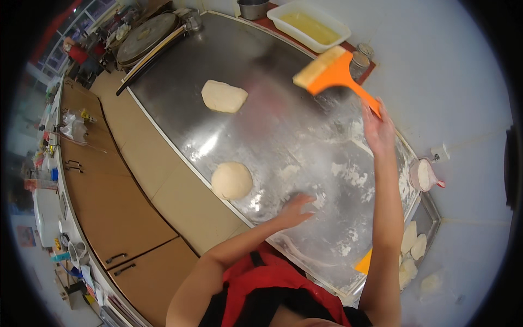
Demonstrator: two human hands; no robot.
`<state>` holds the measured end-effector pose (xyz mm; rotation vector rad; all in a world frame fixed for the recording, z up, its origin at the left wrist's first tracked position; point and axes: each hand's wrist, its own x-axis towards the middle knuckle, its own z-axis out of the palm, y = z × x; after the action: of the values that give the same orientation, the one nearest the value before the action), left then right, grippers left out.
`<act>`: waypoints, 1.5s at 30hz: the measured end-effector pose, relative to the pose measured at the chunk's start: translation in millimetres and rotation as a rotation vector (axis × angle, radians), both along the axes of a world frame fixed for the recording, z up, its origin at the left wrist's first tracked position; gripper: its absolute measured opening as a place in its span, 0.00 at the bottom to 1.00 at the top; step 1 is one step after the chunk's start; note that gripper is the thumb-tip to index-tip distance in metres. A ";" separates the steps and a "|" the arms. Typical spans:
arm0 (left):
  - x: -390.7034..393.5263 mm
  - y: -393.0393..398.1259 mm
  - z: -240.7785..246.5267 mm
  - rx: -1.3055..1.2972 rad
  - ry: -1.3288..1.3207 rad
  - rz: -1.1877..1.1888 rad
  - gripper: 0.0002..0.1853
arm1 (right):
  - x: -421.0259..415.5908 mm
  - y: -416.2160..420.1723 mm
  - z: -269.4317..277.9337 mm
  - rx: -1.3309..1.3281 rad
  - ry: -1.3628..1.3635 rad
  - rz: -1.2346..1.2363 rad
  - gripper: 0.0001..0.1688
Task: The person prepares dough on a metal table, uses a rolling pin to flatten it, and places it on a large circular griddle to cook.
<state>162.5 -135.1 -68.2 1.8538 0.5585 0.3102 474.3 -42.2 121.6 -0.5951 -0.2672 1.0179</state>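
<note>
My right hand [379, 124] grips the orange handle of a wide brush [333, 71] with pale bristles, raised at the back right near the wall. My left hand [297, 210] is spread, slightly blurred, over the floured near part of the steel worktop [294, 143] and holds nothing. A round ball of dough [232, 180] sits to its left, close to the worktop's left edge. Farther back lies a flatter, oblong piece of dough [224, 96]. Loose flour is scattered over the right half. Part of a yellow-orange flat tool [363, 263] shows beside my right forearm.
A white tub of yellow liquid [309, 26] and jars [361, 58] stand at the back right. A measuring jug of flour [425, 175] is by the wall, above a tray with dough pieces [412, 245]. Round griddle lids [147, 36] are back left; brown cabinets [122, 212] run along the left.
</note>
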 end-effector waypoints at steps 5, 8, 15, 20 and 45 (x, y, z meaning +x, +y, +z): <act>-169.6 43.7 4.3 -0.500 0.005 0.326 0.22 | -22.4 161.1 -33.4 0.166 0.300 0.008 0.18; -230.2 51.0 18.4 -0.453 0.047 0.563 0.20 | 33.1 179.4 -86.7 0.149 0.301 0.055 0.25; -354.5 -62.3 -62.9 -0.327 0.420 1.054 0.18 | -88.3 102.8 -72.0 -0.209 0.148 0.135 0.32; -406.4 -142.1 -76.5 -0.356 0.833 1.010 0.20 | -65.6 -12.0 -160.0 -0.445 0.191 0.239 0.34; -620.4 -87.9 -64.9 -0.679 0.429 1.321 0.16 | -276.8 173.4 -196.9 -0.729 -0.132 0.365 0.23</act>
<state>-457.9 -223.1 -133.1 0.6626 1.8892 0.4839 197.5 131.2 -75.4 -1.3101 -0.1134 1.4382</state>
